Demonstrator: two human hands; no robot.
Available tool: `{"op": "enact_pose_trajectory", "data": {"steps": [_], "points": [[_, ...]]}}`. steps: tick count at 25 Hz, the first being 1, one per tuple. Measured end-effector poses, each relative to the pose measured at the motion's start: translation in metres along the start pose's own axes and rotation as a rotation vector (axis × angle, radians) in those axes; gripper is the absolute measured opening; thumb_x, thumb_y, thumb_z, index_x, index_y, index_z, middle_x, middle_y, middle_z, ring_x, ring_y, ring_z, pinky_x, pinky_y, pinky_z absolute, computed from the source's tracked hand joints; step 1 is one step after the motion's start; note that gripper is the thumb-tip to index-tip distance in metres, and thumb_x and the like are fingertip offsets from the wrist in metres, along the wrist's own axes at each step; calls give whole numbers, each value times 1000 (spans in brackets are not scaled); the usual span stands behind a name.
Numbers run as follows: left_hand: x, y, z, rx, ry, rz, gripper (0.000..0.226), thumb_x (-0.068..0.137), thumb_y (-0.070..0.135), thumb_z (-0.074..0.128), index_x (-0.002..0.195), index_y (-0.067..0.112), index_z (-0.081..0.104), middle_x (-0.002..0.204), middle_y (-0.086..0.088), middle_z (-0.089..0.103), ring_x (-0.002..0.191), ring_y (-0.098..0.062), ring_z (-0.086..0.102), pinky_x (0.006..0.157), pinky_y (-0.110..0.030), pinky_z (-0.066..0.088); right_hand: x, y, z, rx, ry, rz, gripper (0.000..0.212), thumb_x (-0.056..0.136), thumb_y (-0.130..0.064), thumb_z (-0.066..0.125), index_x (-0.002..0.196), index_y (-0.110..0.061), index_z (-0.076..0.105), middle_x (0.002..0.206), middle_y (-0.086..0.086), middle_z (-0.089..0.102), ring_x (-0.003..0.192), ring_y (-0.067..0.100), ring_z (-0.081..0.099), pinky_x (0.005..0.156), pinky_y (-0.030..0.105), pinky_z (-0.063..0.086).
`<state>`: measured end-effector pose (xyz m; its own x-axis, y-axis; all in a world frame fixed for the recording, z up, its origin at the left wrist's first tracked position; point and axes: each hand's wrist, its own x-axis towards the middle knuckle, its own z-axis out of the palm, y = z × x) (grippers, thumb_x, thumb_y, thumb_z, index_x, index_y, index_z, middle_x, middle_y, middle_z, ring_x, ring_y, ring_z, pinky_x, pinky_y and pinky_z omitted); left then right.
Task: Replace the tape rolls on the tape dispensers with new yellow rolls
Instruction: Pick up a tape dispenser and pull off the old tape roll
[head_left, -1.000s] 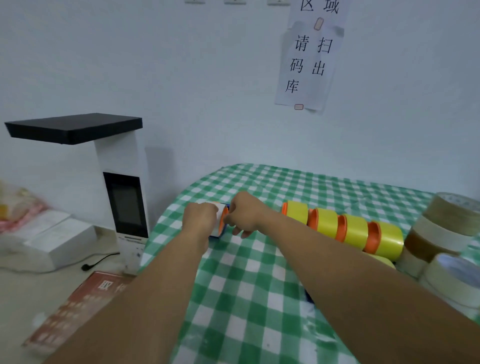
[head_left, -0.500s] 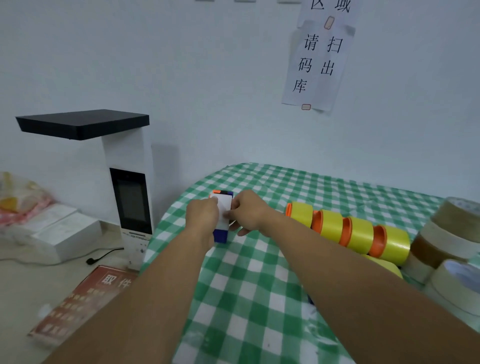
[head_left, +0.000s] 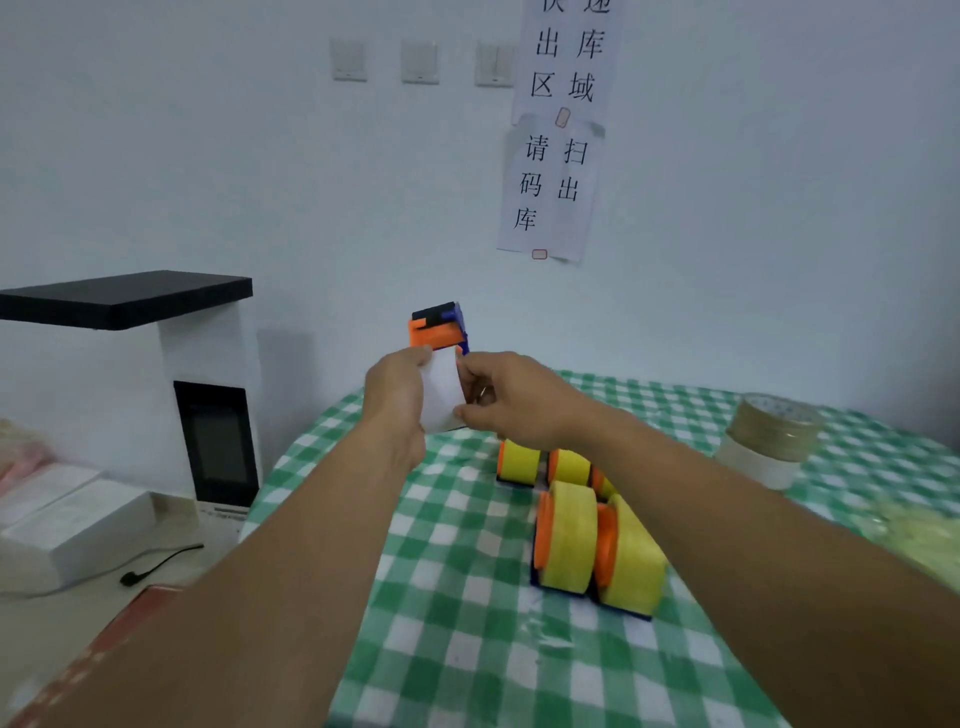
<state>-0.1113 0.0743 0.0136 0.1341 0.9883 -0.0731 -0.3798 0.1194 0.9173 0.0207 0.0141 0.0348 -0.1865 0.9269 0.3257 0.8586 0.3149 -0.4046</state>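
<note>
I hold a blue and orange tape dispenser upright in the air above the table's far left corner. A white tape roll sits on it. My left hand grips the roll's left side and my right hand grips its right side. Below, on the green checked tablecloth, several dispensers carry yellow rolls on orange hubs; my right forearm hides part of that row.
A stack of brown and white tape rolls stands at the right back of the table. A white and black scanner stand rises from the floor on the left, with white boxes and a cable beside it. A paper sign hangs on the wall.
Both hands have lifted the dispenser with the white roll off the table and turned it upright. The camera has tilted, so the yellow rolls now lie lower in view.
</note>
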Motion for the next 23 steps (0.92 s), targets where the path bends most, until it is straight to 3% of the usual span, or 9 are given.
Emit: {"op": "enact_pose_trajectory", "data": {"steps": [4,7,9,11,15,18,21,23], "points": [[-26,3,31,-55,-136,-15,35,89,18,55,119,2,67,110,-16,72,91,-32,65,78,-39,51,-36,8,-32,-127,61,-26,13,88,-17,70,94,-11,61,87,0,65,77,21,60,76,46,53],[-49,-2,53,-165,-310,-29,30,94,15,45,108,0,67,99,-15,70,87,-31,65,76,-37,53,-68,15,-60,-36,107,22,10,86,-19,75,88,-16,66,87,2,69,79,22,64,79,47,55],[-63,-7,67,-217,-386,-7,28,96,14,42,97,0,67,84,-13,69,75,-28,65,71,-36,54,-87,18,-79,158,246,147,17,87,-27,76,89,-11,70,90,6,72,79,18,65,79,46,57],[-76,-15,82,-243,-405,12,28,97,14,43,91,2,68,76,-9,70,68,-24,66,71,-35,55,-104,20,-97,341,379,353,38,93,-42,69,100,-5,67,99,12,70,82,18,66,76,44,59],[-103,-34,111,-281,-522,-1,31,97,12,40,89,3,69,70,-8,71,56,-20,67,57,-29,58,-127,27,-116,556,290,639,66,90,-67,57,113,-6,63,107,12,71,94,25,71,79,43,63],[-111,-44,122,-294,-576,7,32,98,13,37,101,-1,66,71,-11,69,59,-21,66,59,-30,58,-138,37,-121,559,277,648,60,88,-67,60,113,-13,64,111,6,66,103,23,65,80,43,61],[-112,-50,131,-240,-559,29,30,100,14,37,104,0,63,70,-10,68,59,-21,65,59,-30,58,-142,44,-119,468,413,598,55,91,-60,62,110,-8,65,103,4,62,91,15,60,69,34,55],[-113,-53,136,-223,-544,36,27,100,14,39,103,3,63,70,-9,70,61,-20,66,59,-30,58,-142,47,-118,496,406,594,56,92,-60,59,107,-7,67,97,7,67,84,19,65,66,34,57]]}}
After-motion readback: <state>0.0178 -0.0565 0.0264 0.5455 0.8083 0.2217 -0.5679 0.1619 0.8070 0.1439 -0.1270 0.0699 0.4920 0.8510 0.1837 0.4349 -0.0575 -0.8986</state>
